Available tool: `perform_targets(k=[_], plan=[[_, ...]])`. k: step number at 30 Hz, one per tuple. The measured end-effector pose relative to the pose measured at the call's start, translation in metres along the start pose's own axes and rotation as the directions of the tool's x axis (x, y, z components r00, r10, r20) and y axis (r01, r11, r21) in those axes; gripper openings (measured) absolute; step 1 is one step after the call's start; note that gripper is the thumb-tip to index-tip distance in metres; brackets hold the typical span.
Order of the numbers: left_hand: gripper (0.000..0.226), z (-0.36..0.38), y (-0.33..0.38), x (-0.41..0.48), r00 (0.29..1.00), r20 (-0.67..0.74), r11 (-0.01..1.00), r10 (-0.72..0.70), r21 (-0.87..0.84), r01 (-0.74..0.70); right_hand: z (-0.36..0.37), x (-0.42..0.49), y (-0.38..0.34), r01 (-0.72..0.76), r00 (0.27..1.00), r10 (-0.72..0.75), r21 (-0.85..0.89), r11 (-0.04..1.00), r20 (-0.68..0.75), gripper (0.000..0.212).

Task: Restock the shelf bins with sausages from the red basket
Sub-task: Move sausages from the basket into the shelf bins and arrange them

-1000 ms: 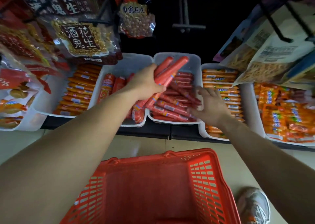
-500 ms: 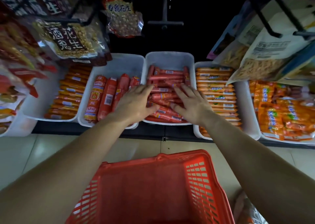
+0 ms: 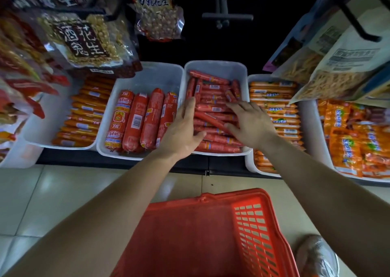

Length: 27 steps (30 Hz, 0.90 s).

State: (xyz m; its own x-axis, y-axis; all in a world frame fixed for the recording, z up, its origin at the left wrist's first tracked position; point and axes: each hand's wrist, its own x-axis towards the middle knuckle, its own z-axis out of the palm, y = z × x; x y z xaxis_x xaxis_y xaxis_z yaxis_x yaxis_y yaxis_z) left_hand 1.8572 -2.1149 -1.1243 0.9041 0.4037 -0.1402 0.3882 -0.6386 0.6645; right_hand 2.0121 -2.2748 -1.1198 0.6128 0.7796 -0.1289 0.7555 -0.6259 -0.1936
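Observation:
A white shelf bin (image 3: pixel 215 65) in the middle holds a heap of thin red sausages (image 3: pixel 211 91). My left hand (image 3: pixel 182 133) lies flat on the heap's left side, fingers spread, thumb over the front rim. My right hand (image 3: pixel 250 124) rests on the heap's right side, fingers spread over the sausages. Neither hand grips anything that I can see. The red basket (image 3: pixel 249 234) stands on the floor below, between my arms; its visible inside shows no sausages.
To the left, a white bin (image 3: pixel 147 76) holds thick red sausages (image 3: pixel 139 118), and another bin has orange sausages (image 3: pixel 84 112). Orange sausages (image 3: pixel 274 105) and orange packets (image 3: pixel 354 137) fill bins on the right. Snack bags (image 3: pixel 84 42) hang above. My shoe (image 3: pixel 316 257) is beside the basket.
One second ago my left hand held a bunch of thin red sausages above the bin. It has set them down, and both hands now lie flat on the heap.

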Motion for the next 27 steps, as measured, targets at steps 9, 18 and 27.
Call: perform_targets(k=[9, 18, 27], plan=[[0.061, -0.005, -0.012, 0.018, 0.991, 0.088, 0.902, 0.102, 0.411, -0.129, 0.006, 0.004, -0.017, 0.070, 0.996, -0.081, 0.188, 0.980, 0.048, 0.051], [0.041, -0.004, -0.003, 0.045, 0.994, -0.031, 0.903, 0.102, 0.423, -0.079, 0.001, 0.012, 0.001, -0.107, 0.994, 0.108, 0.036, 0.994, -0.022, 0.056], [0.022, -0.035, -0.013, 0.046, 0.970, -0.244, 0.985, 0.025, 0.170, 0.017, -0.009, 0.064, -0.015, -0.159, 0.977, 0.189, -0.263, 0.952, 0.095, 0.048]])
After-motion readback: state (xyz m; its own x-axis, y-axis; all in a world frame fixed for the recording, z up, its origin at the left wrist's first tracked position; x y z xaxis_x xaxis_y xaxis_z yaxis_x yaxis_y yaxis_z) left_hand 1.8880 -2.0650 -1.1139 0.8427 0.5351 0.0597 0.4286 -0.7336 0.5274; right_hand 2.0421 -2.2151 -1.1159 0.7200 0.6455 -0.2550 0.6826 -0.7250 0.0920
